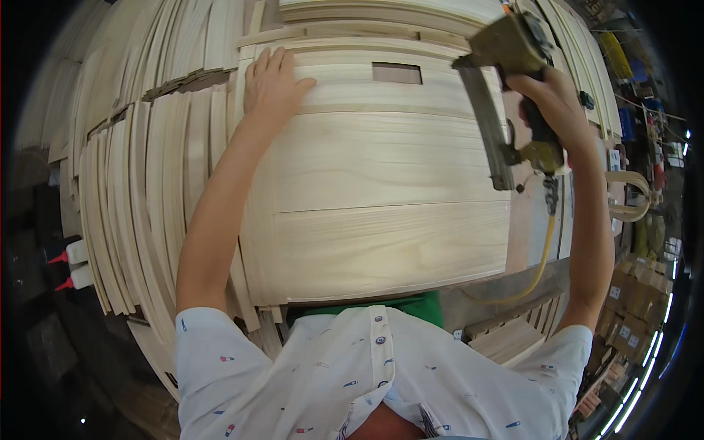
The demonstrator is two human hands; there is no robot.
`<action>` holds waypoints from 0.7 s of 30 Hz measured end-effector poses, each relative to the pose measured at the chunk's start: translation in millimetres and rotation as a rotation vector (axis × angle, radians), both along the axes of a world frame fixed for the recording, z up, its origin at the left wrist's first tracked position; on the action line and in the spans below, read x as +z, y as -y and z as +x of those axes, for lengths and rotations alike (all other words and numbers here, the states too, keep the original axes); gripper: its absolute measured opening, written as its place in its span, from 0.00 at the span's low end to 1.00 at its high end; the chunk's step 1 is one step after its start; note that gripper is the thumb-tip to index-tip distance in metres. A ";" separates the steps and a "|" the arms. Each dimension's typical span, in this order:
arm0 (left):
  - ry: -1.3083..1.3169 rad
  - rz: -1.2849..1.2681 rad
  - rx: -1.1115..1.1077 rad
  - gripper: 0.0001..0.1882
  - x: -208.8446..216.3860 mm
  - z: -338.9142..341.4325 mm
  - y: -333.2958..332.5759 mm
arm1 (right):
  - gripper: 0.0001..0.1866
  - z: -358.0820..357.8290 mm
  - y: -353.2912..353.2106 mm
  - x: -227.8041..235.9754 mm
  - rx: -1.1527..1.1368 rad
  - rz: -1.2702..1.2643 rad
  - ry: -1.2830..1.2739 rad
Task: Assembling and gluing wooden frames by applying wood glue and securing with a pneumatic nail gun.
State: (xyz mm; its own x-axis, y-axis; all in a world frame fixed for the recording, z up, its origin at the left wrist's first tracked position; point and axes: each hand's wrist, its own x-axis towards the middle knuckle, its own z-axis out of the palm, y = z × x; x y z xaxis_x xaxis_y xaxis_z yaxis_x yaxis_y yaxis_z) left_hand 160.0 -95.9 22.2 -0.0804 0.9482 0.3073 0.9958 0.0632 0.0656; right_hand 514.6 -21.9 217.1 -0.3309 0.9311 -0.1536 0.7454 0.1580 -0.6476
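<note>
A pale wooden panel (381,161) made of joined boards lies flat in front of me, with a rectangular cut-out near its far edge. My left hand (273,84) rests with fingers spread on the panel's far left corner, holding nothing. In my right hand (548,103) is a pneumatic nail gun (506,51), gripped by its black handle. The tool hangs over the panel's right side, its nose near the far right part and its long magazine angled toward me. A yellow air hose (546,253) runs from the handle's base toward me.
Stacked wooden strips (158,183) fill the left side. More boards (381,11) lie beyond the panel. Two white glue bottles with red tips (77,253) sit at the far left. Cardboard boxes (631,301) are piled at the right, and wooden pieces (510,341) lie below the table edge.
</note>
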 end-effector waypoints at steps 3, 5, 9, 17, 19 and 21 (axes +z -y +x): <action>-0.019 -0.041 0.034 0.35 -7.5 -14.2 13.3 | 0.17 -50.7 -15.5 -13.0 0.147 0.068 0.038; -0.004 -0.028 0.038 0.35 -10.0 -18.1 14.3 | 0.17 -95.6 -18.4 -17.7 0.256 0.000 -0.096; 0.044 0.035 0.013 0.34 -11.3 -17.3 18.7 | 0.11 -174.3 -22.4 -10.0 0.281 -0.071 -0.064; 0.067 0.102 0.010 0.32 -10.5 -13.2 15.9 | 0.11 -234.9 -42.8 -42.9 0.401 -0.142 -0.139; 0.064 0.106 0.008 0.32 -10.1 -13.0 16.9 | 0.11 -237.4 -41.5 -47.6 0.408 -0.124 -0.150; 0.064 0.111 0.003 0.32 -10.0 -12.3 16.9 | 0.11 -238.6 -38.9 -46.7 0.382 -0.114 -0.102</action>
State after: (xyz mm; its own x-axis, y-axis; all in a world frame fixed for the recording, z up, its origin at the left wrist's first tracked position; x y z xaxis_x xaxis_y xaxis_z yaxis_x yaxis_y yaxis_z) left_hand 147.7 -112.8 12.2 -0.1060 0.9082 0.4048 0.9892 0.0550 0.1356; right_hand 276.0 17.0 170.4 -0.6684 0.7173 -0.1968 0.5777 0.3340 -0.7448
